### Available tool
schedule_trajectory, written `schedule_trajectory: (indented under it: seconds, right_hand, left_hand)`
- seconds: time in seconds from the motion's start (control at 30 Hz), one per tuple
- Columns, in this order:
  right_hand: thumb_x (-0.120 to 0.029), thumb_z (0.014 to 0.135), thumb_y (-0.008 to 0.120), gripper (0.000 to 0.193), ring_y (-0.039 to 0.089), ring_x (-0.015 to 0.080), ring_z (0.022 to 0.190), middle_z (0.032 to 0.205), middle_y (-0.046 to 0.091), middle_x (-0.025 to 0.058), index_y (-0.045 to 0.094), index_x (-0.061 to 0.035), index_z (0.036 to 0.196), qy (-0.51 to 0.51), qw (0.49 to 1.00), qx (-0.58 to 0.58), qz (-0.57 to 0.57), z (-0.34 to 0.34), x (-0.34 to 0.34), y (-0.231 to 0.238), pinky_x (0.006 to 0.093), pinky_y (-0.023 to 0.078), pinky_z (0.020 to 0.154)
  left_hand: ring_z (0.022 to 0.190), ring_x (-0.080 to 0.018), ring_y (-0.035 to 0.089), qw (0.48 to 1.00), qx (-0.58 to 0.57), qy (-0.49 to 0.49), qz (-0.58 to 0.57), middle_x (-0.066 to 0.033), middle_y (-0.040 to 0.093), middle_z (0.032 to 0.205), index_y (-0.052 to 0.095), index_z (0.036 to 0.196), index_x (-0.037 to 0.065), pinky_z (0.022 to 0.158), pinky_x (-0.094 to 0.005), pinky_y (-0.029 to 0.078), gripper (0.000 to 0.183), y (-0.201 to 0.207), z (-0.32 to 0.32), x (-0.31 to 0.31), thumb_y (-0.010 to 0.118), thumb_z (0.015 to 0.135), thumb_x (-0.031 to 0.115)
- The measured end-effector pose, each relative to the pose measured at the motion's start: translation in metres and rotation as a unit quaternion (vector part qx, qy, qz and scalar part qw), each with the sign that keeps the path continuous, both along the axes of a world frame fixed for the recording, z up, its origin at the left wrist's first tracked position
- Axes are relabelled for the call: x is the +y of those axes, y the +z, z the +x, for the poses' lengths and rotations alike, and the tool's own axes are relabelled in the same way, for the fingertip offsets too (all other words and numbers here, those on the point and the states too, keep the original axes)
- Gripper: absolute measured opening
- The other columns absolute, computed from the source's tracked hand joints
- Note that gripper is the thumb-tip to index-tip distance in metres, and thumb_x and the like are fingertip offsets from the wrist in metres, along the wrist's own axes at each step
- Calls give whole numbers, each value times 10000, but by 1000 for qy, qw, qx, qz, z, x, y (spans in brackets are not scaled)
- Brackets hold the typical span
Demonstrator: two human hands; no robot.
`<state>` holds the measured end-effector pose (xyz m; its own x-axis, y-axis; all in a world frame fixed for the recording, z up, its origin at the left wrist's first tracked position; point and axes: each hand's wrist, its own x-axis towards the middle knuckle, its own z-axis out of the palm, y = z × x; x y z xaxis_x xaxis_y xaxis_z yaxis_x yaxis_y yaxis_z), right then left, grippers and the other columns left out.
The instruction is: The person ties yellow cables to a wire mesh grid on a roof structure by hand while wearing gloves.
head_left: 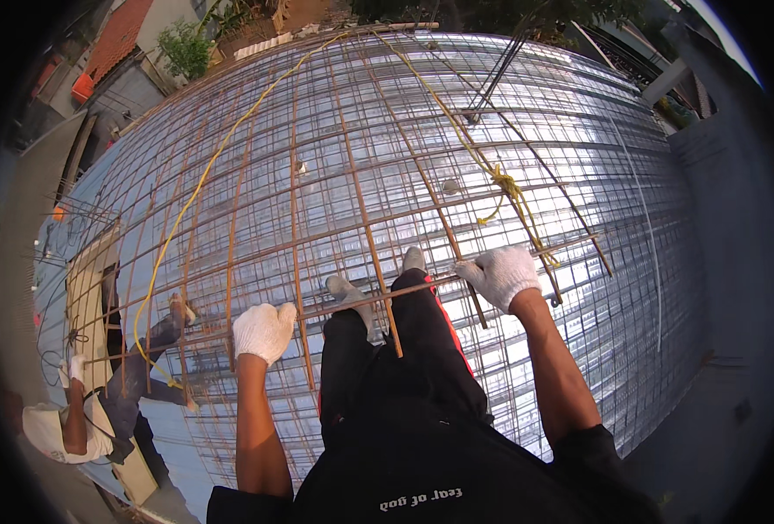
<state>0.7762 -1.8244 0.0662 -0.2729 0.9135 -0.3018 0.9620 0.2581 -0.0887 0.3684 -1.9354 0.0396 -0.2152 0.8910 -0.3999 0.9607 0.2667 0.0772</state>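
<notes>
Both my hands wear white knit gloves and are wrapped round the nearest cross bar of a rusty rebar mesh (374, 297). My left hand (264, 333) grips it left of my legs; my right hand (501, 276) grips it farther right. The mesh stretches away from me over a shiny corrugated metal deck (640, 148). A yellow rope (196, 188) runs along the mesh's left part, and another length is bunched in a knot (506, 184) on a bar beyond my right hand. My grey-covered feet (349, 295) show through the mesh's near squares.
At the left, a co-worker (68, 428) bends low, one gloved hand at the mesh's left end. Beside that person is a framed opening with wooden boards (86, 301). A grey wall (727, 175) borders the right. A thin pale strip (644, 227) lies across the deck. More thin mesh covers the deck below.
</notes>
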Motion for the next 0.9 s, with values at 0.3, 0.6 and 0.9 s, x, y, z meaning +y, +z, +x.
schedule_trajectory:
  seconds: [0.3, 0.6, 0.9]
  right_hand:
    - [-765, 977, 468, 787, 767, 354, 970, 958, 787, 207, 835, -69, 969, -20, 991, 55, -121, 3, 9, -32, 470, 575, 873]
    - [-586, 1026, 470, 631, 736, 376, 1144, 1167, 781, 204, 804, -71, 1172, -29, 988, 46, -142, 19, 11, -25, 469, 554, 993]
    - [-406, 1036, 502, 482, 681, 405, 1237, 1308, 723, 234, 743, -67, 1278, 86, 986, 85, -115, 39, 45, -60, 470, 534, 1050]
  left_hand:
    - [985, -478, 728, 998, 25, 59, -11, -302, 746, 954, 802, 900, -2, 956, -533, 548, 622, -29, 0, -1, 476, 981, 521]
    - [1113, -449, 669, 951, -136, -36, 275, -261, 691, 1195, 692, 1185, 21, 990, -534, 533, 471, 20, 167, 71, 604, 1011, 451]
    - [1176, -431, 709, 994, -112, 14, 2, -267, 730, 1250, 727, 1302, 8, 1020, -535, 534, 756, -14, 299, 95, 364, 1061, 626]
